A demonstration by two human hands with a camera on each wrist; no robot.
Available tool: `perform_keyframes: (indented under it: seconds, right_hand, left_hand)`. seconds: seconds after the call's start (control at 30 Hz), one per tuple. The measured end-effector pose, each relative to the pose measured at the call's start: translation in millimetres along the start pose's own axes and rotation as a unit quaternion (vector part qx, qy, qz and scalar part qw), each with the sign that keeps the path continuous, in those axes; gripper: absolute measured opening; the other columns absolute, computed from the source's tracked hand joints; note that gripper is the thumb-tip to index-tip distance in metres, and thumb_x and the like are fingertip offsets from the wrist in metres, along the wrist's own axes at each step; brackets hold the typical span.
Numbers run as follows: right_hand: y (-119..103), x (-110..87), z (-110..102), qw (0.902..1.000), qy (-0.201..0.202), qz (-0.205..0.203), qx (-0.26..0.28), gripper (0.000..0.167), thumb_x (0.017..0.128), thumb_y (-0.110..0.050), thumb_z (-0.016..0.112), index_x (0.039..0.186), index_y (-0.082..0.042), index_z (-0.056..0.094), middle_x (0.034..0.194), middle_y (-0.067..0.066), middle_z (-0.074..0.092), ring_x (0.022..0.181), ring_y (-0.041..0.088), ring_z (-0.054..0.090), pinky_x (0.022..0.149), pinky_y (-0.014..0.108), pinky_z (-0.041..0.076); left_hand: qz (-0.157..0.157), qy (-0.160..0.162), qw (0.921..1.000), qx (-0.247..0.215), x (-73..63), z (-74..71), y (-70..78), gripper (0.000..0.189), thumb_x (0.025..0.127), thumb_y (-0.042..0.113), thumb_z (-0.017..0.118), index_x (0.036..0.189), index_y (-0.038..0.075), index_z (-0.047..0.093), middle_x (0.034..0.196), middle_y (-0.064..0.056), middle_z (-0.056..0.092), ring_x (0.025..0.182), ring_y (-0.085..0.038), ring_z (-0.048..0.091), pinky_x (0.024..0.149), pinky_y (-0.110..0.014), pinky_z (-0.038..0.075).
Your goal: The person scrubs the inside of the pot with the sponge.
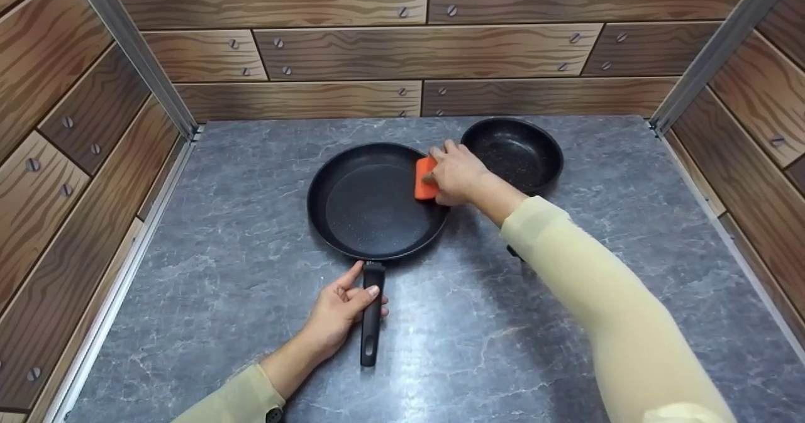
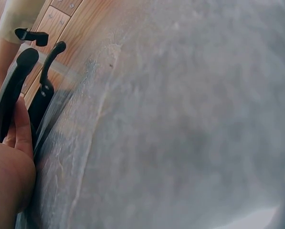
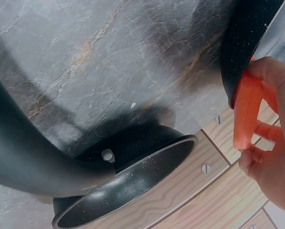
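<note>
A large black frying pan (image 1: 377, 203) stands on the grey marbled table with its handle (image 1: 371, 322) toward me. My left hand (image 1: 336, 313) grips that handle near the pan, thumb on top and index finger reaching to the rim; the same hand (image 2: 11, 162) fills the lower left of the left wrist view. My right hand (image 1: 462, 171) pinches an orange sponge (image 1: 425, 180) against the pan's right inner wall. In the right wrist view the sponge (image 3: 247, 112) sits over the pan's edge (image 3: 247, 47), between thumb and fingers. Part of the sponge is hidden.
A smaller black pan (image 1: 516, 153) stands just right of the large one, its handle mostly beneath my right forearm (image 1: 604, 285). That handle (image 3: 37, 152) looms close in the right wrist view. Wood-patterned walls (image 1: 339, 52) enclose the table (image 1: 239, 322) at the back and sides.
</note>
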State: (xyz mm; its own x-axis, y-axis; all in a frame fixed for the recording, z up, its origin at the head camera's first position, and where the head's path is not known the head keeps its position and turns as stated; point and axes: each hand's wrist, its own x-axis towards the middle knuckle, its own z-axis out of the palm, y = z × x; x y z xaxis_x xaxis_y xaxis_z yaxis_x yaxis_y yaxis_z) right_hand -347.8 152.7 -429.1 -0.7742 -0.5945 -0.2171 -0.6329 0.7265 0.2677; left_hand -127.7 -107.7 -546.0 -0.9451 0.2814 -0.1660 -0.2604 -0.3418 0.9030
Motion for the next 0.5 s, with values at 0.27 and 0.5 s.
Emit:
perform_keyframes:
  seconds: [0.27, 0.5]
  right_hand:
    - [1.0, -6.0, 0.4, 0.9996, 0.005, -0.014, 0.026, 0.045, 0.086, -0.037, 0.076, 0.13, -0.028, 0.077, 0.156, 0.024, 0.047, 0.127, 0.049, 0.044, 0.101, 0.061, 0.045]
    - [-0.1, -11.4, -0.4, 0.9988, 0.009, -0.028, 0.04, 0.043, 0.084, -0.038, 0.076, 0.126, -0.027, 0.079, 0.145, 0.022, 0.054, 0.119, 0.045, 0.046, 0.094, 0.058, 0.046]
  left_hand:
    - [0.002, 0.001, 1.0, -0.001, -0.8, 0.2, -0.6, 0.086, 0.103, 0.002, 0.067, 0.167, -0.005, 0.009, 0.095, -0.018, 0.078, 0.079, -0.021, 0.079, 0.077, -0.032, 0.066]
    - [0.005, -0.002, 1.0, 0.003, 0.8, 0.1, -0.6, 0.085, 0.104, 0.003, 0.066, 0.166, -0.006, 0.009, 0.094, -0.016, 0.078, 0.078, -0.021, 0.079, 0.077, -0.031, 0.066]
